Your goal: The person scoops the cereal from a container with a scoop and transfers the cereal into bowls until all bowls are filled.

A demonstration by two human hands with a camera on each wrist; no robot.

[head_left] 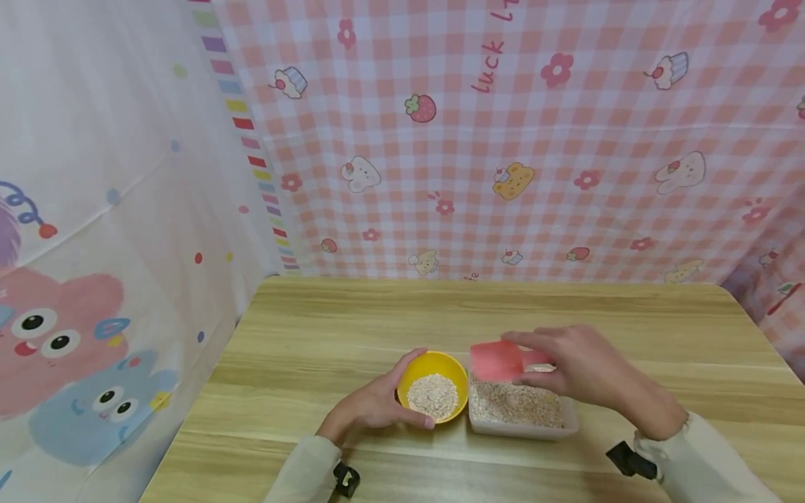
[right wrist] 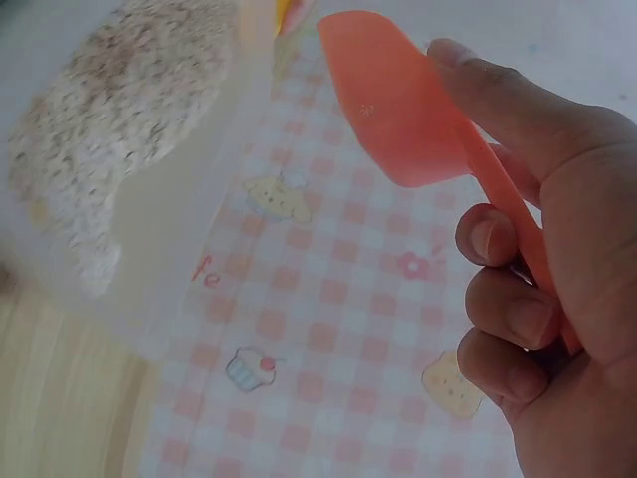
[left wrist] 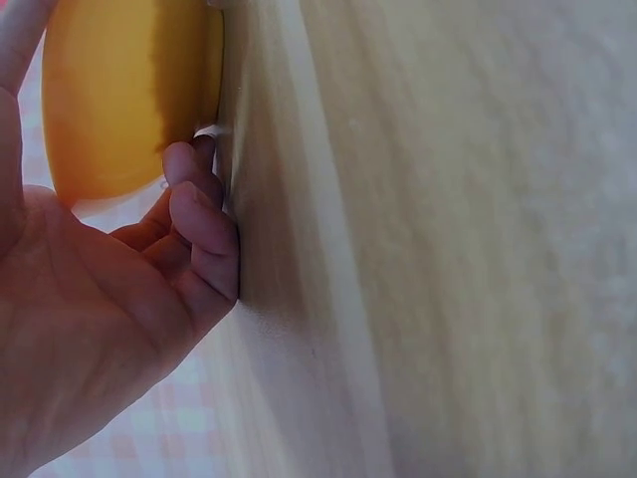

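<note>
My left hand (head_left: 377, 403) holds a small yellow bowl (head_left: 451, 365) from its left side, thumb along the near edge and fingers round the far side. Oat flakes (head_left: 432, 397) lie in the bottom of the bowl. In the left wrist view, some curled fingers (left wrist: 204, 219) rest by the bowl's base on the tabletop. My right hand (head_left: 588, 365) grips a pink-red scoop (right wrist: 398, 105) by its handle, over the far left part of a translucent plastic container (head_left: 525, 430). Only a few specks show on the scoop. More oats (head_left: 516, 405) fill much of the container.
Bowl and container stand side by side, nearly touching, on a light wood-grain table (head_left: 327, 318). A pink checked cloth (head_left: 390, 175) hangs behind the table, and a white patterned cloth (head_left: 157, 230) hangs at the left. Black straps (head_left: 631, 461) are at the sleeves.
</note>
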